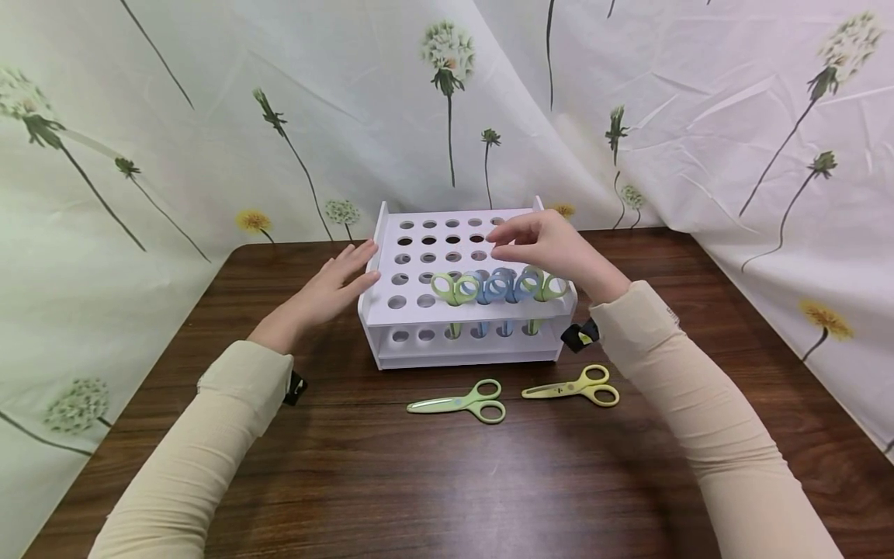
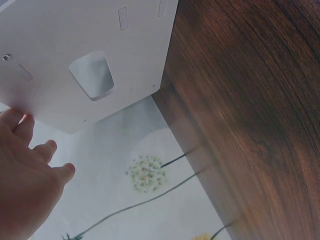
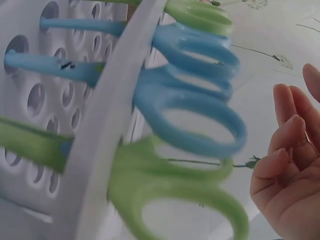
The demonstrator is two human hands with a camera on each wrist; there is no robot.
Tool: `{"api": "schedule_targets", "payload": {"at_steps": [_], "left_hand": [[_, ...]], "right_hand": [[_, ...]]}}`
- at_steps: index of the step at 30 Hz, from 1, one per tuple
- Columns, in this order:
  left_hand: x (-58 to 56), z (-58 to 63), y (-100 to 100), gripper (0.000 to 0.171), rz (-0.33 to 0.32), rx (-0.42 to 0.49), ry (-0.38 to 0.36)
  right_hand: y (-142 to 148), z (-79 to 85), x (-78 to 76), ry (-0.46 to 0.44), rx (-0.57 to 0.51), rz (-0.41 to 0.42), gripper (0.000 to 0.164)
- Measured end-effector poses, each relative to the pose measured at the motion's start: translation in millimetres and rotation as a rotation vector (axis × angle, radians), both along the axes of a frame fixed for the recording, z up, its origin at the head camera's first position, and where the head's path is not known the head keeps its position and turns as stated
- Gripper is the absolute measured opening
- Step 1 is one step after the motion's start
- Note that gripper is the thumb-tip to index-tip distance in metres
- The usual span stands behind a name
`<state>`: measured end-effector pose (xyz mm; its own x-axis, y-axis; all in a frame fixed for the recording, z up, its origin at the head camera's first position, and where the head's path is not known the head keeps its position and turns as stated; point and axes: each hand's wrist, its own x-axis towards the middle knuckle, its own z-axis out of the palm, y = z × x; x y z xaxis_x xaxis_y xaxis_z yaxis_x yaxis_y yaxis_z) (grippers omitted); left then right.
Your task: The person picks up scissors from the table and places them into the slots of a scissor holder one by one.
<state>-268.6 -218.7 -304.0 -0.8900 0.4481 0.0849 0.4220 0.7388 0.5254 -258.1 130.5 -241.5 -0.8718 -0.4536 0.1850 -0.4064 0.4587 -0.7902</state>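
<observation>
A white rack (image 1: 412, 314) with rows of round holes stands on the table. Upright in its front row are two green scissors (image 1: 455, 296) (image 3: 130, 172) and, between them, two blue scissors (image 3: 150, 90), handles up and blades down through the holes. My left hand (image 1: 328, 287) is at the rack's left side panel (image 2: 45, 40), fingers extended, fingertips right at its edge. Over the right part of the rack, behind the scissor handles, hovers my right hand (image 1: 548, 244), fingers loosely bent and nothing held. Light green scissors (image 1: 466, 401) and yellow scissors (image 1: 578, 384) lie before the rack.
The dark wooden table (image 1: 391, 481) extends toward the front and both sides. A white curtain (image 1: 377, 101) printed with dandelions hangs behind it and along the sides. The rack's raised side panels stand above its top board.
</observation>
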Motion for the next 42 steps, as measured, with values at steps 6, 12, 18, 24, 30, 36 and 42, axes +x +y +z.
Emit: {"api": "schedule_targets", "payload": {"at_steps": [6,12,18,24,30,36,42], "left_hand": [[0.4,1.1,1,0.063,-0.004,-0.004,0.0],[0.6,1.5,1,0.063,-0.004,0.001,-0.004],[1.0,1.6,0,0.063,-0.006,0.003,-0.001],[0.8,1.7,1,0.064,-0.008,0.002,-0.001],[1.1,2.2,1,0.063,-0.009,0.001,0.0],[0.9,3.6,1,0.062,-0.023,-0.003,0.006],[2.6,4.8,2,0.061,-0.026,-0.007,0.0]], "right_hand": [[17,1.3,3.4,0.054,-0.041,-0.018,0.026],[35,1.9,8.5,0.075,-0.052,-0.07,0.027],[47,0.8,12.4,0.065,-0.063,-0.106,0.028],[57,-1.0,17.4,0.057,-0.076,-0.127,0.028],[70,-5.4,20.6,0.064,-0.058,-0.143,0.027],[86,-11.6,25.0,0.099,-0.031,-0.158,0.027],[98,-18.2,29.4,0.091,-0.026,-0.167,0.027]]}}
